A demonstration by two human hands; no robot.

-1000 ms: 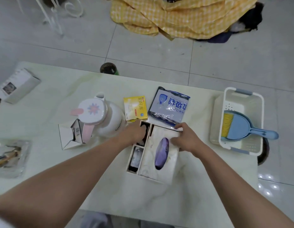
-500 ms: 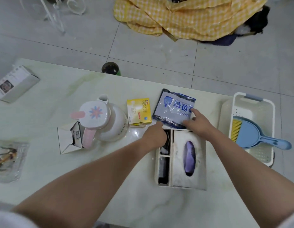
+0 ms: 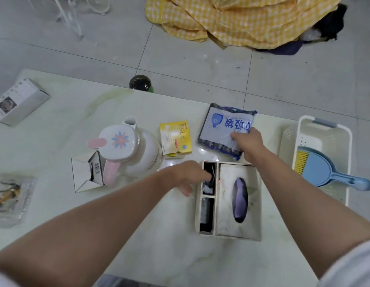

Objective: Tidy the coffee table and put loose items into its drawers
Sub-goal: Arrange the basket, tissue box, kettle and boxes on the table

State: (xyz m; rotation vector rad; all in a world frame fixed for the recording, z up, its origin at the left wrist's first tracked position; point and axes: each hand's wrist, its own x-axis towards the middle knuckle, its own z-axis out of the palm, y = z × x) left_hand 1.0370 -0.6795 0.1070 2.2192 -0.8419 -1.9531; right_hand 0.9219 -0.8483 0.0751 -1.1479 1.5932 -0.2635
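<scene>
A marble-patterned tissue box with side compartments lies on the pale coffee table. My left hand is at its far left corner, fingers dipping into the front compartment and thumb outside the wall. Just beyond the box lies a blue-and-white packet of bags; my right hand grips its near right corner. A yellow carton sits to the left of the packet.
A white kettle with a flower lid and an open white carton stand left of my hands. A white basket holds a blue dustpan set at right. A clear tray and a grey box lie far left.
The tissue box has been turned straight and shifted right. My right hand left the box and took hold of the blue packet. My left hand stayed at the box's corner.
</scene>
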